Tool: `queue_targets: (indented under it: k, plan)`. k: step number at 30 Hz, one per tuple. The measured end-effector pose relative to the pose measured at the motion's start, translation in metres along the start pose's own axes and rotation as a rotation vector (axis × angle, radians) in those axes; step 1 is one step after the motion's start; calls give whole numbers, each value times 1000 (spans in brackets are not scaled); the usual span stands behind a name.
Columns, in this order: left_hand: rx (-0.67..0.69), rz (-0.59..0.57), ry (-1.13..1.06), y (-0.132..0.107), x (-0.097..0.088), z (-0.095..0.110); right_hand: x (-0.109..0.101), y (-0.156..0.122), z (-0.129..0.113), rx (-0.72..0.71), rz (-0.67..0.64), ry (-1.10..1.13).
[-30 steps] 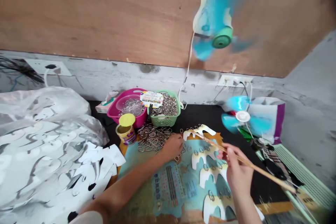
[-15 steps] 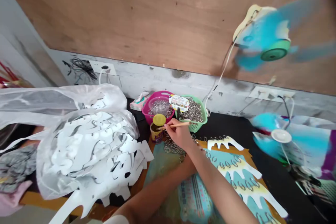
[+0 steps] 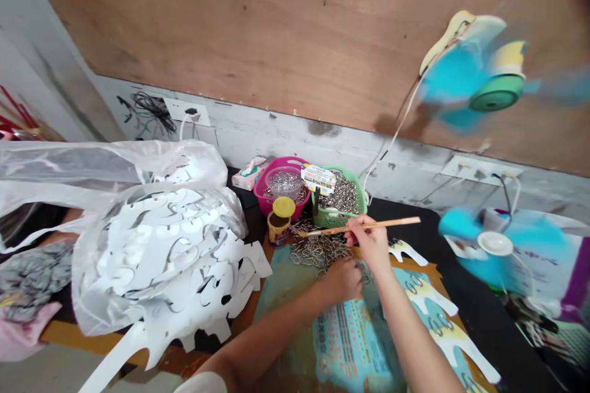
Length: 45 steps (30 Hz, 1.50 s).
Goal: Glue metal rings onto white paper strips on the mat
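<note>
- The right hand [image 3: 371,242], right of centre, closes thumb and fingers about the middle of a slender brush [image 3: 389,223]; this pinch presumably leaves the tip free to be steered.
- The brush lies nearly level, its tip to the left, over the loose rings [image 3: 313,253] and just beside an open tin [image 3: 279,231].
- The left hand [image 3: 343,282], below the right, has its fingers curled at the near edge of the ring heap; whether it grips a ring cannot be told.
- The tin's yellow lid [image 3: 284,206] stands raised behind the opening, which probably keeps the mouth clear for the brush.
- White cut pieces [image 3: 477,362] lie in a staggered row at lower right, rings along their yellowed edges; the spacing likely keeps them from touching.
- A light-blue sheet [image 3: 286,295] lies beneath the work, perhaps to shield the table.
- At centre, a pink basket [image 3: 262,206] and a green basket [image 3: 332,220] hold more metal parts, seemingly stored within reach behind the heap.
- At left, a clear bag [image 3: 108,161] spills further white cut-outs [image 3: 161,239].
</note>
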<state>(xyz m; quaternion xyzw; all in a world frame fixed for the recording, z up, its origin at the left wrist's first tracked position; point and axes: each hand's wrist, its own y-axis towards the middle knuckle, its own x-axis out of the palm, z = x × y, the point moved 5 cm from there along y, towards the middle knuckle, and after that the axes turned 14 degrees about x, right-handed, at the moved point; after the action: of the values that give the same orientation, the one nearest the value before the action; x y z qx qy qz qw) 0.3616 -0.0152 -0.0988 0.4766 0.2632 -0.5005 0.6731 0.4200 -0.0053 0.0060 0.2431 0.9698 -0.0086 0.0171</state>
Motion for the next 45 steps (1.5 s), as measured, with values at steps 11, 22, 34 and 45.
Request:
queue_targets:
  k: [11,22,34,45]
  plan:
    - [-145,-74,26,-103,-63,37,-173,-41,64,-96,558,156]
    - [-544,242,321,-226,-98,-12,-194,-58,76,-84,701,-346]
    - [-102,37,219,-71,-31,30,-201,-49,100,-89,666,-343]
    - [122,-69,292,75,61,-2,-204,-51,98,-83,638,-305]
